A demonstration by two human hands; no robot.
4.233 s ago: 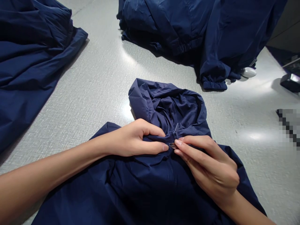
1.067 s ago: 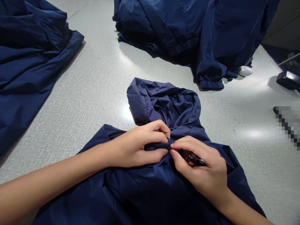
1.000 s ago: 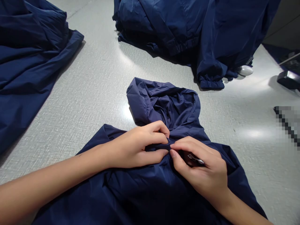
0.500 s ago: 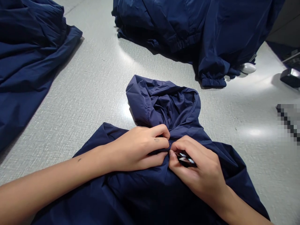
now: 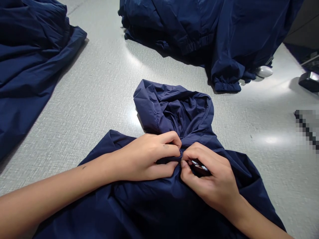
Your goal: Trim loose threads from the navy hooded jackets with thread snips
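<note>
A navy hooded jacket lies spread on the table, its hood toward the far side. My left hand rests on the jacket just below the hood, with its fingers pinching the navy fabric near the neckline. Right beside it, my right hand is closed with thumb and index finger together at the same spot. A small shiny metal tool shows inside the curl of the right hand; most of it is hidden by the fingers and palm.
Another navy garment lies at the left, and a navy pile with an elastic cuff is at the back. A white rounded object and a black object lie at the right on the grey table.
The metal tool has tilted slightly within my right hand, and that hand has shifted very slightly right. My left hand and the jacket are nearly still.
</note>
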